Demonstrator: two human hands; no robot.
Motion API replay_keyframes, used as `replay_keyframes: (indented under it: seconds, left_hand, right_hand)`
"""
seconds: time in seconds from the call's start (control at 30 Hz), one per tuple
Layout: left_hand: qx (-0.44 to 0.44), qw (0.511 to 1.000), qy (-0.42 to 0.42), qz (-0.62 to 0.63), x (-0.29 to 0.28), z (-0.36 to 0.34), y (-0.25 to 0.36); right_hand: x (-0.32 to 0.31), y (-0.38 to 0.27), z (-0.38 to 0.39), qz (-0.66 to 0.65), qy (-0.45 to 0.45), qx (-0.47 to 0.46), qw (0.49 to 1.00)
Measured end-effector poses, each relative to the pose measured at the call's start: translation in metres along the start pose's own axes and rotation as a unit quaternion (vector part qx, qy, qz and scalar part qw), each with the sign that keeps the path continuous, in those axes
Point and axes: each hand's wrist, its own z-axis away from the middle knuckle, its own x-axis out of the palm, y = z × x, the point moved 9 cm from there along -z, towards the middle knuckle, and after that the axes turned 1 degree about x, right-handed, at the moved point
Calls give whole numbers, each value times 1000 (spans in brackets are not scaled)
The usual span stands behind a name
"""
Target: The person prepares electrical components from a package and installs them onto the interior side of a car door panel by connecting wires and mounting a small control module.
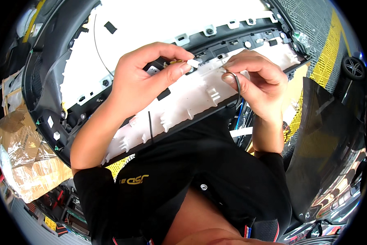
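Between the thumb and forefinger of my left hand [140, 77] is a small white plug connector [193, 63], with yellowish wire at its inner side. My right hand [259, 81] pinches a thin black cable [238, 87], which curves down past the thumb; its tip at the fingers is too small to make out. The two hands are a short way apart. Both hover above a large car door trim panel [187, 96], white inside with a black border, clips and ribs. Another thin black strand [150, 124] hangs over the panel's near edge.
Left of the panel is a plastic-wrapped cardboard box [24, 151]. A dark glossy car body part [318, 130] stands on the right, with a car wheel [353, 67] farther off. Yellow-striped grey floor tiles [310, 28] show beyond the panel's far right corner.
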Motion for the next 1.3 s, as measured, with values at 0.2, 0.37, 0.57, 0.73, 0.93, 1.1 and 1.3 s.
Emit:
replay_keyframes:
  seconds: [0.2, 0.37, 0.57, 0.73, 0.93, 1.1, 1.3]
  left_hand:
    - [-44, 992, -25, 120, -3, -2, -9]
    - [-67, 989, -24, 127, -3, -3, -12]
    - [-94, 988, -51, 115, 2, -3, -18]
    - [-103, 988, -82, 86, 5, -3, -15]
    - [-74, 988, -121, 67, 7, -4, -13]
    - [-84, 985, -132, 72, 9, -6, -15]
    - [-92, 982, -148, 73, 8, -7, -13]
  right_hand:
    - [24, 1, -13, -23, 67, 19, 997]
    - [28, -4, -19, 43, 61, -15, 997]
    - [31, 0, -21, 32, 53, 1, 998]
    - [31, 6, -19, 29, 23, 1, 999]
    - [34, 9, -19, -20, -34, 2, 999]
    - [33, 9, -20, -22, -48, 19, 998]
    - [38, -16, -25, 141, -97, -125, 977]
